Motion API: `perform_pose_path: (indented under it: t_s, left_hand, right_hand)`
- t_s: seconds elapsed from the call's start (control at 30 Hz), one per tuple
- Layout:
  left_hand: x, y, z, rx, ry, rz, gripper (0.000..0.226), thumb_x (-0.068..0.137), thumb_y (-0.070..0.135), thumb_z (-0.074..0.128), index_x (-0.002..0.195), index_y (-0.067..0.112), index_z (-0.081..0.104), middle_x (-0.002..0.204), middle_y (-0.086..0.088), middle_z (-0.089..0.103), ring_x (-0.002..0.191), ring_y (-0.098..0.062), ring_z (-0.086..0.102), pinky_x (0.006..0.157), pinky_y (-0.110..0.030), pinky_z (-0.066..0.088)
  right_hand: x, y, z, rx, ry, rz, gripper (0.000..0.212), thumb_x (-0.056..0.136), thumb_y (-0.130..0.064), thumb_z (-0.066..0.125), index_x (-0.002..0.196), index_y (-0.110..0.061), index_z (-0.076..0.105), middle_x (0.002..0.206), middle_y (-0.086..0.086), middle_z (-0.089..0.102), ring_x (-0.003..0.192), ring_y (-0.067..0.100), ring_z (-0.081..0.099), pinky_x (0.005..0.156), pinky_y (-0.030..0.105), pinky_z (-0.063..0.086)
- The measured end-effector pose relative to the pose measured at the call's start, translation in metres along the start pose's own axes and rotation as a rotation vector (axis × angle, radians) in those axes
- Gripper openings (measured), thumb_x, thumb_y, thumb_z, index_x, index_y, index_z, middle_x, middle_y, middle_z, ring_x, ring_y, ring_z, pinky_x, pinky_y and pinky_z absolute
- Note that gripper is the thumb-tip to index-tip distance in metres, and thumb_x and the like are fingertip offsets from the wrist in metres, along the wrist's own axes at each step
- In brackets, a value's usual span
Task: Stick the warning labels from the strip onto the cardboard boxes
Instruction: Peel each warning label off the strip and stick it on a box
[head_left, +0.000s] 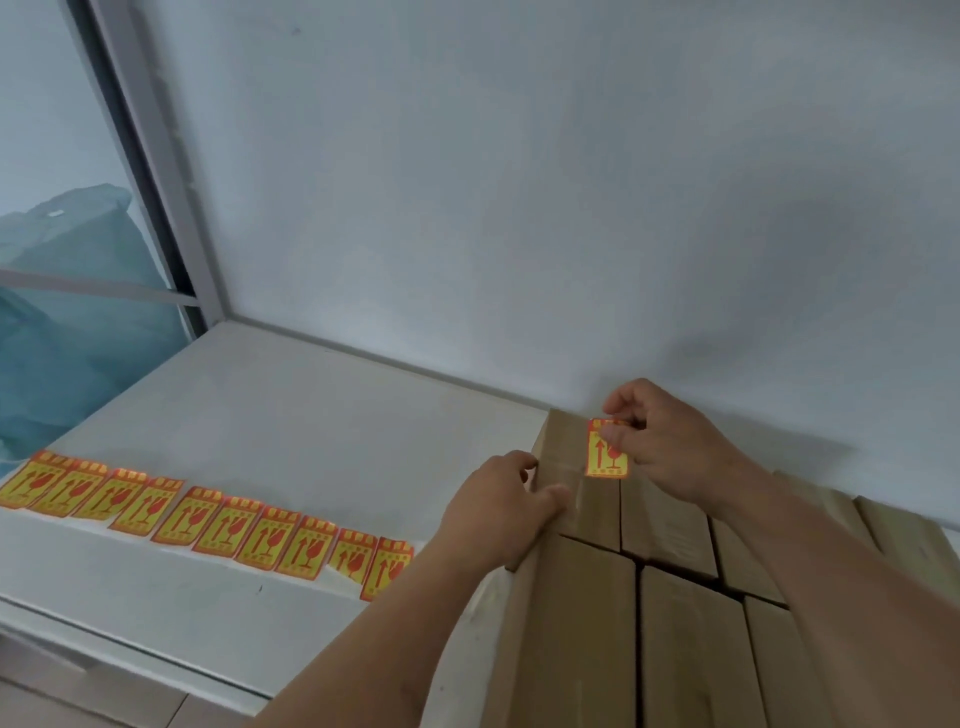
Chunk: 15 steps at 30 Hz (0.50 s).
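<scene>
Where the grey metal window frame (156, 171) meets the pale wall (519, 182) at far left, a crumpled teal plastic bag (78, 312) shows behind the glass. Below it lies the white table (291, 415), and along its near part runs the long strip of yellow-and-red warning labels (208, 519), each printed with red arrows and a glass symbol; the strip's right end curls up slightly just beside the left forearm.

Further right, the left hand (498, 504) rests on the upper left edge of the stacked brown cardboard boxes (649, 571), its fingers loosely bent over the corner and its thumb lying on the top face, holding no label. The boxes stand packed side by side, with dark gaps between them, and their far edge is close against the wall.

Right of that, the right hand (660, 441) pinches a single yellow-and-red warning label (606, 448) by its upper right part between thumb and fingertips. That label hangs upright over the top of the far-left box; whether it already touches the cardboard cannot be told. The right forearm crosses over the boxes nearer the camera, hiding part of their tops.
</scene>
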<state>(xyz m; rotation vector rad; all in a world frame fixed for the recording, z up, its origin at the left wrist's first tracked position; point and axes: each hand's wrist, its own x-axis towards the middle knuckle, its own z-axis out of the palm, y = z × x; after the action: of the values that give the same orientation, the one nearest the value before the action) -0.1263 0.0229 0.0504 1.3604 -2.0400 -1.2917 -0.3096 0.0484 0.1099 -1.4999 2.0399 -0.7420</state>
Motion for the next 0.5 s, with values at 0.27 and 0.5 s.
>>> perform_pose_path:
  t_s: [0.27, 0.5]
  left_hand:
    - [0.004, 0.0, 0.004, -0.089, -0.024, -0.042, 0.05, 0.087, 0.043, 0.064, 0.132, 0.026, 0.051, 0.113, 0.008, 0.059, 0.095, -0.01, 0.059, 0.061, -0.017, 0.047]
    - [0.004, -0.002, 0.004, -0.104, -0.028, -0.046, 0.05, 0.087, 0.045, 0.064, 0.132, 0.027, 0.05, 0.112, 0.009, 0.059, 0.095, -0.008, 0.059, 0.067, -0.018, 0.049]
  right_hand:
    - [0.023, 0.01, 0.006, 0.049, 0.032, 0.012, 0.013, 0.091, -0.013, 0.063, 0.091, -0.02, 0.052, 0.095, 0.006, 0.064, 0.089, 0.02, 0.064, 0.075, 0.034, 0.052]
    - [0.03, 0.019, 0.021, -0.004, 0.018, -0.008, 0.014, 0.093, -0.018, 0.061, 0.093, -0.026, 0.05, 0.098, -0.001, 0.062, 0.093, 0.016, 0.061, 0.077, 0.031, 0.05]
